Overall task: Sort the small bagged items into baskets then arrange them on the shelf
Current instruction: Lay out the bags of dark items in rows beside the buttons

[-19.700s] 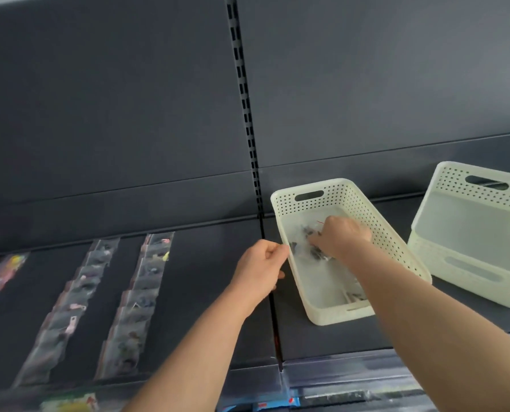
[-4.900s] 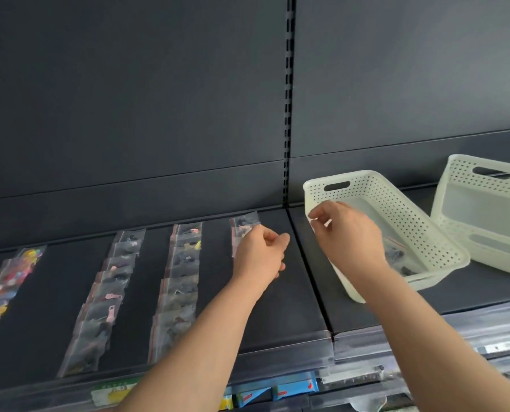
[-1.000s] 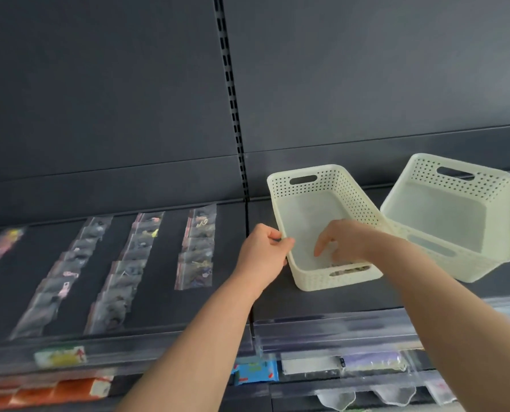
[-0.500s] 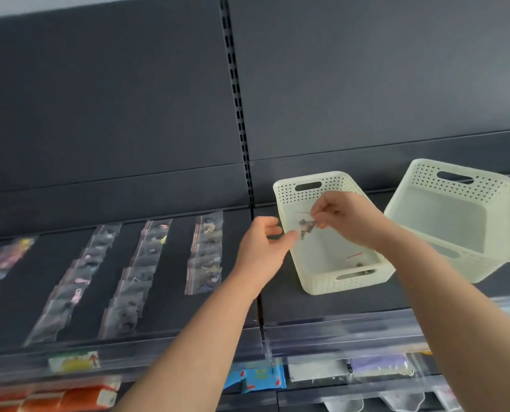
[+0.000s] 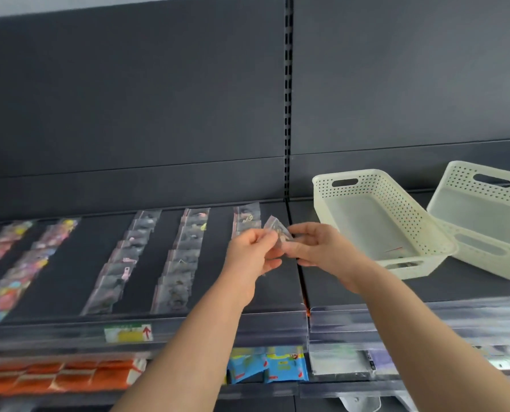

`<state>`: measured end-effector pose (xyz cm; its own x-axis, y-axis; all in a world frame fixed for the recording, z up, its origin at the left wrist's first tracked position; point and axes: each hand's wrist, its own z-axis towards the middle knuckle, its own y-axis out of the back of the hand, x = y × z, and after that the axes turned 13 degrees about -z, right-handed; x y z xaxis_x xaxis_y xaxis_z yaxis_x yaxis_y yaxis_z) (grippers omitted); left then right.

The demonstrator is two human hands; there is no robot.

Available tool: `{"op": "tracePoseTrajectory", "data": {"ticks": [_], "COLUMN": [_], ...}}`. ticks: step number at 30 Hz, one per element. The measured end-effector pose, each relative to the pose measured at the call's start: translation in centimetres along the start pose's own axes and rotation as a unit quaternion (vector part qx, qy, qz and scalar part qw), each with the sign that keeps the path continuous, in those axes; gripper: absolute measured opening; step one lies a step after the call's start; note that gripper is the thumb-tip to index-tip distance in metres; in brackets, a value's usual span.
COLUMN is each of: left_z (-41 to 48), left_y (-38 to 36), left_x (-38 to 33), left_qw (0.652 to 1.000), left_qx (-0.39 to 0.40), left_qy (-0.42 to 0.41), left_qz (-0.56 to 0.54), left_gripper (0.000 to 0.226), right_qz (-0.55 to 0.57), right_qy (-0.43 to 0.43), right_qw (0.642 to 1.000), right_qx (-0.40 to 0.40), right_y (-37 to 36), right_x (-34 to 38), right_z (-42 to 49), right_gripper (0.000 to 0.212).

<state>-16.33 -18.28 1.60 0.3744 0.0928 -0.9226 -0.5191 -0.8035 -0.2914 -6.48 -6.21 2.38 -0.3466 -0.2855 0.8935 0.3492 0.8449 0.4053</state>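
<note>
**One clear bag pinched between both hands over the shelf**

The small bag (image 5: pixel 277 231) is clear plastic, flat and crumpled, with small dark and brassy bits inside. It is held in the air above the dark shelf (image 5: pixel 63 281), just left of the joint between the two shelf boards. The left hand (image 5: pixel 252 254) pinches its left edge between thumb and curled fingers. The right hand (image 5: pixel 319 251) pinches its right edge between thumb and fingertips. No writing shows on the bag.

Three rows of similar clear bags lie flat on the shelf, overlapping like tiles. There is a long left row (image 5: pixel 123 263), a long middle row (image 5: pixel 185 257) and a short right row (image 5: pixel 246 217) just behind the hands. Farther left lie blurred rows of bags with bright contents (image 5: pixel 10 263); how many rows there are cannot be told.

Two cream plastic baskets stand to the right, rectangular, with perforated walls and slot handles. The near basket (image 5: pixel 396 203) holds a few bags at its front end, too blurred to count. The far basket (image 5: pixel 485 233) sits tilted against the near one's right side.

The clear front strip carries one green and yellow label (image 5: pixel 128 333) with a red arrow; its text is unreadable. Below hang orange packs (image 5: pixel 54 376) and two blue packs (image 5: pixel 267 371). A slotted upright (image 5: pixel 288 99) divides the dark back panels.
</note>
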Motion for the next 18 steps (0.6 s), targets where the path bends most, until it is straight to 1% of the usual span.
{"op": "tracePoseTrajectory", "data": {"ticks": [2, 4, 8, 11, 13, 16, 18], "left_z": [-0.2, -0.4, -0.4, -0.6, -0.7, -0.9, -1.1], "left_y": [1.2, 2.2, 3.9, 4.6, 4.9, 5.5, 5.8], "left_x": [0.2, 0.4, 0.6, 0.5, 0.5, 0.5, 0.5], "left_qw": [1.000, 0.999, 0.994, 0.994, 0.994, 0.994, 0.994], "left_qx": [-0.001, -0.013, -0.032, -0.024, -0.022, -0.029, -0.032], "left_qy": [0.010, 0.009, 0.000, -0.001, 0.005, 0.020, 0.040], "left_qz": [0.003, 0.044, 0.100, 0.109, 0.110, 0.106, 0.095], "left_gripper": [0.012, 0.012, 0.015, 0.016, 0.014, 0.015, 0.015], "right_qz": [0.035, 0.063, 0.053, 0.039, 0.057, 0.112, 0.095], "right_qy": [-0.008, -0.015, -0.033, -0.040, -0.043, -0.059, -0.069], "right_qw": [0.999, 0.998, 0.998, 0.998, 0.997, 0.991, 0.992], "right_qx": [-0.015, -0.025, -0.008, -0.007, -0.020, -0.045, -0.053], "right_y": [-1.6, -2.6, -3.3, -3.4, -3.8, -4.8, -5.4], "right_x": [-0.2, -0.2, -0.1, 0.1, 0.3, 0.3, 0.2], "right_z": [0.1, 0.0, 0.0, 0.1, 0.2, 0.2, 0.1], "right_gripper": [0.034, 0.025, 0.010, 0.008, 0.010, 0.015, 0.020]}}
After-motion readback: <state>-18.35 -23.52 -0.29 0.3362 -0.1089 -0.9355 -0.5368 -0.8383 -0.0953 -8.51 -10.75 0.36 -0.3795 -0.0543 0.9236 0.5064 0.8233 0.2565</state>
